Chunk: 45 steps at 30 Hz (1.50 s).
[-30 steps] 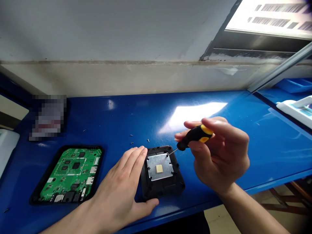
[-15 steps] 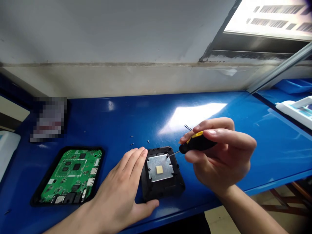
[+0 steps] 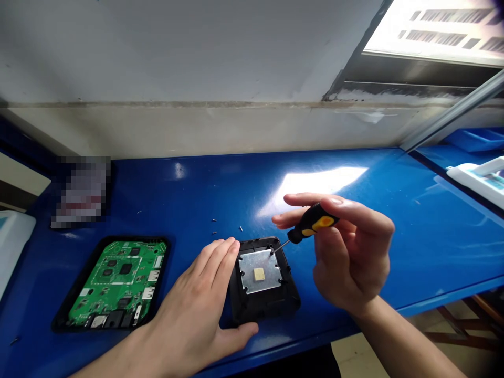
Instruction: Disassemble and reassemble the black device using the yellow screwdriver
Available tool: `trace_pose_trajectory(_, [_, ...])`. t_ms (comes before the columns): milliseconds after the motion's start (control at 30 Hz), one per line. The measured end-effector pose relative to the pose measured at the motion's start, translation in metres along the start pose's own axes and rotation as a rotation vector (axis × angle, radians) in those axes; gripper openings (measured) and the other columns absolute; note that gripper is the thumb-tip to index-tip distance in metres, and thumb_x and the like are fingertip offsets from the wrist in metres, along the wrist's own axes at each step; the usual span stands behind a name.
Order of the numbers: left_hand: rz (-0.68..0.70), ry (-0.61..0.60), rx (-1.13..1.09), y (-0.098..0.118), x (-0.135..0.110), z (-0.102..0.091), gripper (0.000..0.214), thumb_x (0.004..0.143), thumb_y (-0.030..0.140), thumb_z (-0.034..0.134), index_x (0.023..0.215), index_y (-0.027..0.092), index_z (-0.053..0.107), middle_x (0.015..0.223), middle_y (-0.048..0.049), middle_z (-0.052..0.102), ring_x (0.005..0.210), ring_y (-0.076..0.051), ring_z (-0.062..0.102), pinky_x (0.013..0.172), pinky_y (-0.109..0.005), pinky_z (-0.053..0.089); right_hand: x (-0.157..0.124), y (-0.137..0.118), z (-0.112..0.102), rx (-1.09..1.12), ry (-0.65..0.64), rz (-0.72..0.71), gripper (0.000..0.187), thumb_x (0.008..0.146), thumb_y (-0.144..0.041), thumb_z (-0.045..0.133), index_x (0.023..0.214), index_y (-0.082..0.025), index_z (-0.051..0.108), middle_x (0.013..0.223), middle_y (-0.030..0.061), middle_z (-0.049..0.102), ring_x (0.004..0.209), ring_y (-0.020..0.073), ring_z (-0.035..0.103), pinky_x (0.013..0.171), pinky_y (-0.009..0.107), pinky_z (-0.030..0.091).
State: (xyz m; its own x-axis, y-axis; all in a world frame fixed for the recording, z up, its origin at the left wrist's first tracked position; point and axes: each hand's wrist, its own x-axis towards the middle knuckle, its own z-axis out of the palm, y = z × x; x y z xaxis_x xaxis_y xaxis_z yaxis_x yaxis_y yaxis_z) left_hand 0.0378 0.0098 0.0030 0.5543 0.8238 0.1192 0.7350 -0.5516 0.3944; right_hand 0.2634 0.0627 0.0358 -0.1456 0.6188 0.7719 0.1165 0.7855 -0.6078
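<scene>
A black plastic cover (image 3: 289, 302) lies on the blue table with a silvery metal plate (image 3: 270, 270) inside it. A small cream-coloured pad (image 3: 259, 274) sits on the plate. My left hand (image 3: 199, 296) steadies the cover from its left side, fingers at the upper left corner and thumb along the lower edge. In my right hand (image 3: 350, 252) is a black and yellow screwdriver (image 3: 313, 226), tilted, pinched between thumb and index finger while other fingers stick out. Its tip meets the screw spot at the plate's upper right corner. Whether a screw is under the tip, I cannot tell.
Left of my hand lies a black casing with a green circuit board (image 3: 118, 283). Loose small screws (image 3: 214, 232) rest behind the cover, and a dark one (image 3: 14, 340) at far left. A blurred-out packet (image 3: 81, 194) stands back left. At far right is a blue tray (image 3: 478, 139).
The screwdriver handle has turned in my right hand, its yellow patches now facing me. Right thumb and fingers have shifted round the handle. My left hand and the cover stay put.
</scene>
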Motion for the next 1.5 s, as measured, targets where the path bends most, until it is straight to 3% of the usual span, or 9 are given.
trace_pose_trajectory(167, [0.003, 0.009, -0.005, -0.0011, 0.0004, 0.0018, 0.106, 0.072, 0.044, 0.083, 0.154, 0.016, 0.023, 0.151, -0.0228, 0.05, 0.137, -0.044, 0.05, 0.102, -0.059, 0.056, 0.0051, 0.0, -0.0023, -0.001, -0.01, -0.069, 0.04, 0.093, -0.027, 0.069, 0.132, -0.027, 0.059, 0.126, 0.0082, 0.063, 0.092, 0.0215, 0.073, 0.067, 0.041, 0.069])
trace_pose_trajectory(300, [0.001, 0.007, 0.001, -0.0021, 0.0003, 0.003, 0.107, 0.072, 0.046, 0.082, 0.155, 0.016, 0.023, 0.151, -0.0227, 0.05, 0.137, -0.043, 0.051, 0.103, -0.058, 0.056, 0.0048, 0.0012, -0.0027, -0.136, 0.14, -0.092, 0.036, 0.086, -0.026, 0.077, 0.121, -0.03, 0.066, 0.104, 0.0024, 0.061, 0.075, 0.0164, 0.069, 0.053, 0.034, 0.065])
trace_pose_trajectory(500, [-0.008, -0.004, 0.004, -0.0015, 0.0005, 0.0021, 0.106, 0.071, 0.045, 0.083, 0.154, 0.015, 0.024, 0.151, -0.0233, 0.05, 0.137, -0.043, 0.05, 0.104, -0.058, 0.055, 0.0004, 0.002, -0.0012, -0.121, 0.165, -0.061, 0.048, 0.086, -0.007, 0.071, 0.127, -0.031, 0.063, 0.11, 0.0021, 0.068, 0.076, 0.0158, 0.072, 0.056, 0.033, 0.065])
trace_pose_trajectory(800, [0.004, -0.01, 0.012, -0.0006, 0.0006, 0.0012, 0.104, 0.072, 0.043, 0.082, 0.153, 0.012, 0.024, 0.152, -0.025, 0.049, 0.138, -0.043, 0.049, 0.104, -0.058, 0.055, 0.0029, -0.0015, -0.0006, 0.026, 0.021, 0.002, 0.041, 0.098, -0.009, 0.051, 0.135, -0.024, 0.056, 0.128, 0.0079, 0.07, 0.09, 0.0192, 0.076, 0.069, 0.038, 0.068])
trace_pose_trajectory(933, [0.008, -0.004, 0.026, -0.0018, -0.0003, 0.0024, 0.105, 0.073, 0.047, 0.082, 0.154, 0.013, 0.023, 0.151, -0.0243, 0.049, 0.137, -0.043, 0.05, 0.104, -0.057, 0.055, 0.0055, -0.0005, -0.0045, -0.042, 0.062, -0.131, 0.042, 0.087, -0.021, 0.075, 0.127, -0.024, 0.065, 0.112, 0.0059, 0.068, 0.081, 0.0189, 0.071, 0.054, 0.035, 0.066])
trace_pose_trajectory(1033, [0.015, -0.008, 0.037, -0.0027, -0.0006, 0.0029, 0.107, 0.073, 0.05, 0.082, 0.154, 0.013, 0.022, 0.151, -0.0247, 0.049, 0.137, -0.043, 0.051, 0.103, -0.058, 0.056, 0.0049, -0.0001, -0.0068, -0.135, 0.157, -0.17, 0.046, 0.077, -0.018, 0.085, 0.12, -0.026, 0.07, 0.096, 0.0026, 0.065, 0.072, 0.0175, 0.067, 0.046, 0.034, 0.063])
trace_pose_trajectory(1200, [0.014, -0.001, 0.042, -0.0026, -0.0009, 0.0027, 0.108, 0.072, 0.05, 0.082, 0.154, 0.013, 0.023, 0.151, -0.0245, 0.05, 0.136, -0.043, 0.051, 0.102, -0.058, 0.056, 0.0004, -0.0007, -0.0051, -0.106, 0.162, -0.091, 0.051, 0.083, -0.005, 0.074, 0.128, -0.027, 0.065, 0.106, 0.0026, 0.07, 0.083, 0.019, 0.074, 0.057, 0.035, 0.068])
trace_pose_trajectory(1367, [0.023, 0.001, 0.043, -0.0023, -0.0003, 0.0031, 0.107, 0.072, 0.048, 0.082, 0.153, 0.012, 0.023, 0.151, -0.025, 0.05, 0.137, -0.043, 0.051, 0.103, -0.057, 0.056, -0.0016, 0.0008, -0.0043, -0.032, 0.042, -0.043, 0.047, 0.094, -0.006, 0.058, 0.135, -0.028, 0.058, 0.123, 0.0044, 0.072, 0.088, 0.0188, 0.077, 0.066, 0.037, 0.069])
trace_pose_trajectory(1500, [0.02, -0.001, 0.049, -0.0025, 0.0, 0.0036, 0.107, 0.073, 0.049, 0.082, 0.153, 0.012, 0.023, 0.151, -0.0252, 0.049, 0.137, -0.043, 0.05, 0.102, -0.058, 0.056, 0.0011, 0.0012, -0.0049, -0.015, 0.036, -0.079, 0.041, 0.095, -0.01, 0.056, 0.134, -0.024, 0.059, 0.123, 0.0071, 0.073, 0.094, 0.0226, 0.076, 0.065, 0.04, 0.069])
